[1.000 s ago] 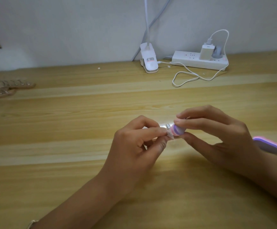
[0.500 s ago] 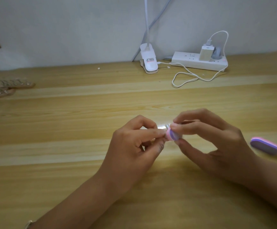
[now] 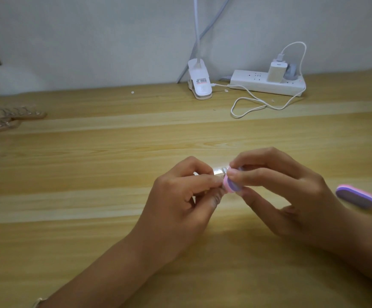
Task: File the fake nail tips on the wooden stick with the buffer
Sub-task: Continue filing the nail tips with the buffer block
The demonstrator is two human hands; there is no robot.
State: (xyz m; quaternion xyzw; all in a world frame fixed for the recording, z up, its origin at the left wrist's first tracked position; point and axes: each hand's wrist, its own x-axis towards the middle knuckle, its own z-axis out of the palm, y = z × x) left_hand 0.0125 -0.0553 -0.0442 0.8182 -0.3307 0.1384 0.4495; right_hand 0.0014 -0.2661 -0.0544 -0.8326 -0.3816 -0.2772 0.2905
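Compared with the frame one second earlier, the right hand (image 3: 291,192) has shifted slightly toward the left hand (image 3: 180,203), and the small pink-and-purple oval buffer (image 3: 231,185) shows more of its pink edge. The right hand pinches this buffer between thumb and fingers; its long axis runs roughly left-right, tip pointing left. The left hand pinches the thin wooden stick with clear nail tips (image 3: 220,172), mostly hidden, above the pale wooden tabletop (image 3: 91,174). A second purple-and-pink buffer (image 3: 356,196) lies at right.
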